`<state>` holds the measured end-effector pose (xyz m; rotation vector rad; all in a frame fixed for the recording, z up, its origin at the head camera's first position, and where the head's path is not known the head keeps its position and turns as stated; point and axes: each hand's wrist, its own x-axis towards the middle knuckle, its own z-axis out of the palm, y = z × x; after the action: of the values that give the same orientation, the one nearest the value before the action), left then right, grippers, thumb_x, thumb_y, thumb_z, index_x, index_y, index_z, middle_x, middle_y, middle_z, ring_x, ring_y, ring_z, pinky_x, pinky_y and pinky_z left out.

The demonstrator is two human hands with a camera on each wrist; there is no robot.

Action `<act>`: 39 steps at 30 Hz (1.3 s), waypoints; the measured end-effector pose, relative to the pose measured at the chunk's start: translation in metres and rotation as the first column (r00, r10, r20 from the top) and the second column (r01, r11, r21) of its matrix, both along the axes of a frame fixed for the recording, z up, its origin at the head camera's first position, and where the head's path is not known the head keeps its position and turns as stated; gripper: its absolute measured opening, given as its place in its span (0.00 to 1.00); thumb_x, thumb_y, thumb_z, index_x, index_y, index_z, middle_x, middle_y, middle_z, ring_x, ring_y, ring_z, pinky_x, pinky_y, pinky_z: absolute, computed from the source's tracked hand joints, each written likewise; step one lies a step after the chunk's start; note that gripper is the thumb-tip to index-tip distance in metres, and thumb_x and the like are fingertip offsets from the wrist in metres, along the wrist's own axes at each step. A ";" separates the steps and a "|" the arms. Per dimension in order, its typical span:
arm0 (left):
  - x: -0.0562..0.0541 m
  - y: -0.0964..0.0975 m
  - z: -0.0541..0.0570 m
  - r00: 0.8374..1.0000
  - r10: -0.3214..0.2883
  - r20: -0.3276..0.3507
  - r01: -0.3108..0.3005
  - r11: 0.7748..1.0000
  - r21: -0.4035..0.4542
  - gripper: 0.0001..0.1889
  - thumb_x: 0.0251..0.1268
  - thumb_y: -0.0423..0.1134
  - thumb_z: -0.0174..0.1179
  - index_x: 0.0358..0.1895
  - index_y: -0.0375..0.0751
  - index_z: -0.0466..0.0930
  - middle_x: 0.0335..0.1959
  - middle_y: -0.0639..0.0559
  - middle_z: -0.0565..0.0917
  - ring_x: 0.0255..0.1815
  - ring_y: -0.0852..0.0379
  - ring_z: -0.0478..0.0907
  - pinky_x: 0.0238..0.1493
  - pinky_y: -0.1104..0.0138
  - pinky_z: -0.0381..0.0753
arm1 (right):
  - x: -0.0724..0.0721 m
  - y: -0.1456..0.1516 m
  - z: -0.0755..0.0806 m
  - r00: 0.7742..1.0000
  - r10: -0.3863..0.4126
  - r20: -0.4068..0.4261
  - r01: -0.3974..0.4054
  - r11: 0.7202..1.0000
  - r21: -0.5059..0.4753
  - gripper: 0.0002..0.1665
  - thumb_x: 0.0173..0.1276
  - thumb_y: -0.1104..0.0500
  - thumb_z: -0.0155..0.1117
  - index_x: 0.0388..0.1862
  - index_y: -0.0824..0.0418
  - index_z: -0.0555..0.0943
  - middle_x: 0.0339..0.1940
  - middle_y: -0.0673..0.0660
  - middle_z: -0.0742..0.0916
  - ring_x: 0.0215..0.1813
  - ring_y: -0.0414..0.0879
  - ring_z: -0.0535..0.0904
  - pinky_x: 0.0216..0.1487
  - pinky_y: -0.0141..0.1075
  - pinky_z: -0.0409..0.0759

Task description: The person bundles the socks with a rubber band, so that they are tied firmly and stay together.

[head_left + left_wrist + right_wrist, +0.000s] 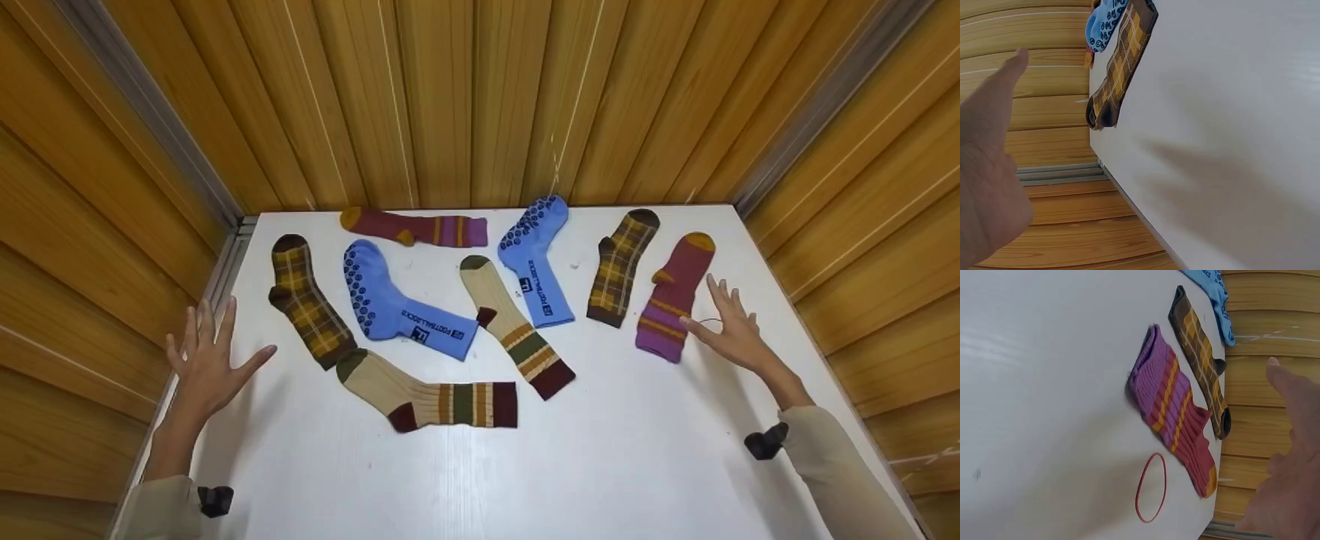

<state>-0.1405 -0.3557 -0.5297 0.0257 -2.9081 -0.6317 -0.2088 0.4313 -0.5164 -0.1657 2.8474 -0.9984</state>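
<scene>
My left hand (206, 367) hovers above the table's left side, fingers spread, holding nothing. Nearest to it lies a brown-and-yellow plaid sock (309, 296). My right hand (735, 334) is raised at the right, fingers apart and nothing in them. Beside it lies a maroon sock with purple stripes (1171, 402), and a thin red rubber band (1139, 495) shows in the right wrist view. Between the hands lie two blue football socks (405, 300), two beige striped socks (427, 390), a second plaid sock (619, 270) and a second maroon sock (412, 227) at the back.
The white table (420, 487) is bounded by wood-patterned walls (435, 97) at the back and both sides. Grey metal rails (232, 262) run along the left edge and up the corners. One blue sock's toe (553, 204) reaches the back edge.
</scene>
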 end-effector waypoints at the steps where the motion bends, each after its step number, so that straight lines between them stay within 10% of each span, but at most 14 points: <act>1: -0.001 0.002 0.000 1.000 -0.007 -0.014 0.007 1.000 0.015 0.54 0.65 0.61 0.62 0.84 0.47 0.39 0.83 0.27 0.41 0.83 0.28 0.33 0.72 0.24 0.30 | 0.000 -0.004 0.000 1.000 0.000 0.015 0.001 1.000 -0.026 0.59 0.75 0.42 0.60 0.85 0.52 0.30 0.83 0.71 0.36 0.80 0.76 0.24 0.67 0.81 0.23; 11: -0.007 0.022 -0.009 0.995 -0.066 -0.075 0.080 0.976 0.203 0.44 0.67 0.40 0.66 0.81 0.38 0.52 0.78 0.27 0.60 0.74 0.23 0.56 0.65 0.24 0.53 | -0.001 -0.049 -0.005 0.992 -0.017 0.124 0.041 0.980 -0.194 0.53 0.78 0.45 0.58 0.86 0.55 0.37 0.84 0.72 0.51 0.81 0.76 0.48 0.75 0.73 0.52; 18: -0.009 0.038 -0.024 0.991 -0.128 0.047 0.106 0.938 0.330 0.36 0.74 0.39 0.61 0.79 0.33 0.58 0.74 0.25 0.64 0.73 0.25 0.61 0.69 0.31 0.62 | 0.002 -0.089 -0.015 0.996 0.020 0.089 0.008 0.951 -0.311 0.36 0.79 0.55 0.59 0.78 0.69 0.61 0.71 0.76 0.73 0.69 0.71 0.75 0.62 0.41 0.83; 25: -0.010 0.060 -0.045 0.981 -0.172 0.087 0.122 0.904 0.410 0.28 0.75 0.36 0.60 0.73 0.31 0.68 0.63 0.28 0.78 0.57 0.34 0.82 0.53 0.47 0.84 | 0.011 -0.136 -0.034 0.993 0.103 0.061 -0.066 0.896 -0.438 0.27 0.77 0.62 0.60 0.69 0.75 0.70 0.60 0.78 0.80 0.58 0.69 0.82 0.49 0.41 0.89; 39: -0.014 0.085 -0.061 0.960 -0.245 0.138 0.150 0.862 0.485 0.16 0.71 0.31 0.62 0.58 0.29 0.81 0.43 0.36 0.87 0.35 0.51 0.85 0.34 0.72 0.82 | 0.047 -0.212 -0.066 0.902 0.337 0.270 -0.172 0.853 -0.493 0.23 0.77 0.56 0.62 0.61 0.73 0.78 0.45 0.71 0.88 0.37 0.49 0.88 0.35 0.40 0.89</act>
<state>-0.1546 -0.2709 -0.5911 -0.1651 -2.8773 -1.4397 -0.1623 0.2193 -0.5822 -0.3647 2.1592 -1.4536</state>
